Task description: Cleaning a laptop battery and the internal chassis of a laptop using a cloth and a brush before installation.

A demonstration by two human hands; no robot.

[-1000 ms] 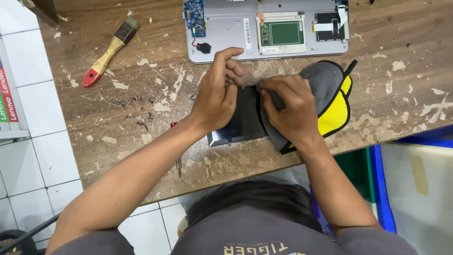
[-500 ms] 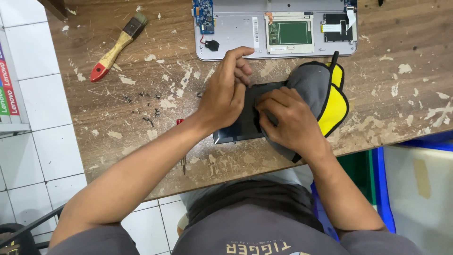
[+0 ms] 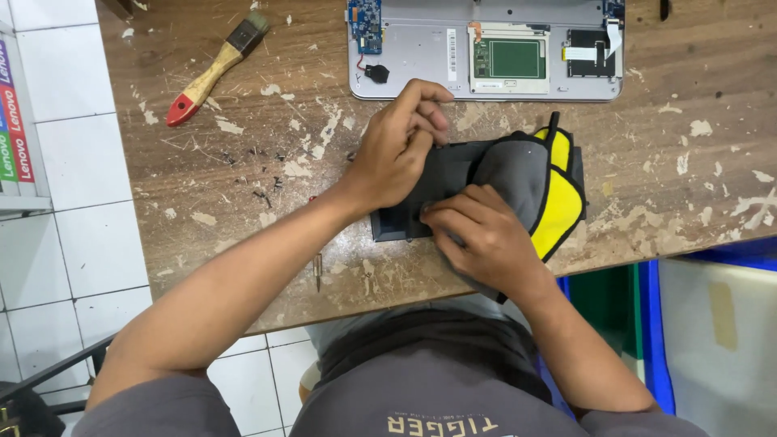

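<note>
We press our left hand (image 3: 401, 154) on a flat black panel (image 3: 441, 190) lying on the worn wooden desk (image 3: 696, 121), while our right hand (image 3: 481, 239) holds a grey-and-yellow cloth (image 3: 534, 182) against it. An opened laptop base (image 3: 486, 48) and a paintbrush (image 3: 214, 66) lie beyond.

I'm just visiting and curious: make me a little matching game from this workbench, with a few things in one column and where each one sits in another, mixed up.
Things:
1. paintbrush
2. opened laptop shell
3. grey and yellow cloth
4. flat black part

Places:
A. at the far edge of the wooden bench, beyond both hands
B. draped over the flat black part, under the right hand
C. far left on the bench, away from the hands
D. on the bench under the left hand

Pairs: 1-C, 2-A, 3-B, 4-D
</note>
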